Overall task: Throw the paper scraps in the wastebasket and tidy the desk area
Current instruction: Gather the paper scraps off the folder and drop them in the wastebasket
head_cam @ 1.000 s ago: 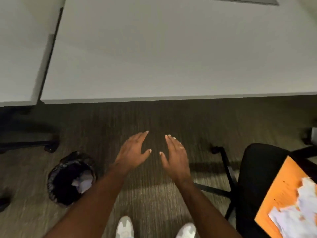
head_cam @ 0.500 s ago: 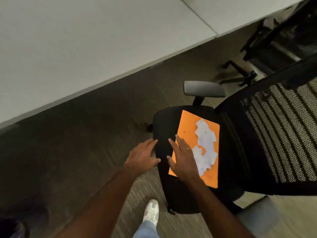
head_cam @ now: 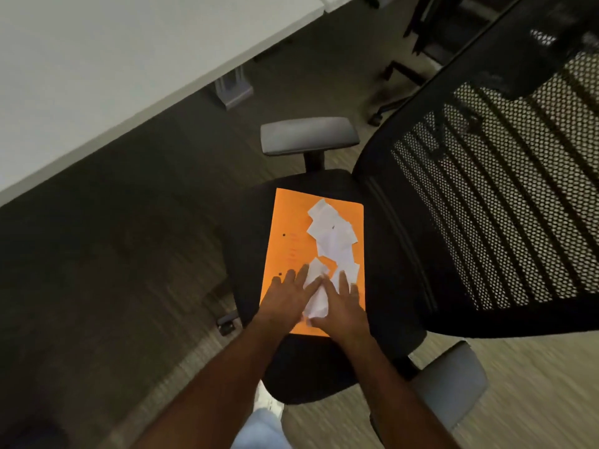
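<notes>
Several white paper scraps (head_cam: 332, 234) lie on an orange folder (head_cam: 288, 228), which rests flat on the seat of a black office chair (head_cam: 311, 371). My left hand (head_cam: 288, 298) and my right hand (head_cam: 343, 306) are both down on the near end of the folder, fingers spread, flanking and touching the nearest scraps (head_cam: 316, 301). Neither hand is closed around them. The wastebasket is out of view.
The chair has a black mesh back (head_cam: 492, 215) on the right and grey armrests, one far (head_cam: 309, 135) and one near (head_cam: 453, 384). A white desk (head_cam: 113, 66) fills the upper left. Another chair's base (head_cam: 402, 76) stands behind. My shoe (head_cam: 269, 406) shows on the carpet.
My view swung from the wastebasket on the left to the chair on the right. Both hands moved forward onto the folder and now touch the nearest scraps.
</notes>
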Tool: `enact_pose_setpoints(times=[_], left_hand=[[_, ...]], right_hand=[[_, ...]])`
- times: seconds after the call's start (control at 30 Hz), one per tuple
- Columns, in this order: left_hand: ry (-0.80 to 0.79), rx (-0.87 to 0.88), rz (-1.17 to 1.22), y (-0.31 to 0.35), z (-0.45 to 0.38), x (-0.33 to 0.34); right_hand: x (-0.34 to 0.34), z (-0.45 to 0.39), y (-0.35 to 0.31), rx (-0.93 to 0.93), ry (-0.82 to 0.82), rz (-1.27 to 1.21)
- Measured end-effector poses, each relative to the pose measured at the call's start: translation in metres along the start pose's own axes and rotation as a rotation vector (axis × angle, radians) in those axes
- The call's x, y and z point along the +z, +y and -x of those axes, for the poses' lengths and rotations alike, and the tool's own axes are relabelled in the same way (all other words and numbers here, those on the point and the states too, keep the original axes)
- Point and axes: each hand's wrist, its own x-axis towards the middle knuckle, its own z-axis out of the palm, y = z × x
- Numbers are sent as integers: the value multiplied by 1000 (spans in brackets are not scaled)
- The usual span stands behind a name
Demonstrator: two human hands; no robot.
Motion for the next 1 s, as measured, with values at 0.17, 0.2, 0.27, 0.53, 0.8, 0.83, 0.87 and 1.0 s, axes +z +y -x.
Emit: enact_pose_setpoints(times=[0.17,0.2,0.27,0.53,0.8,0.83,0.87,1.0], left_hand=[[20,-1,-7,0,-16,-1],[26,-5,10,0,-17,-2],[40,-14,40,-2,-18,-4],[76,-124,270,-14,-21,1],[158,-299,582,-40,-13,1],[175,-311,613,-44,-10,0],[197,-322,643,-48,-8,-1],[251,-336,692,-59,3,-9]], right_hand=[[10,-8,-4,-31,157,106],[11,-8,-3,-55,179,93],[12,-9,-1,-97,189,79],[6,-22,0,-126,287,-41],[-6,-21,12,-13,404,-389],[-8,-18,13,1,442,-470],[-11,-16,14,11,473,-534],[-25,-10,17,2,554,-744]])
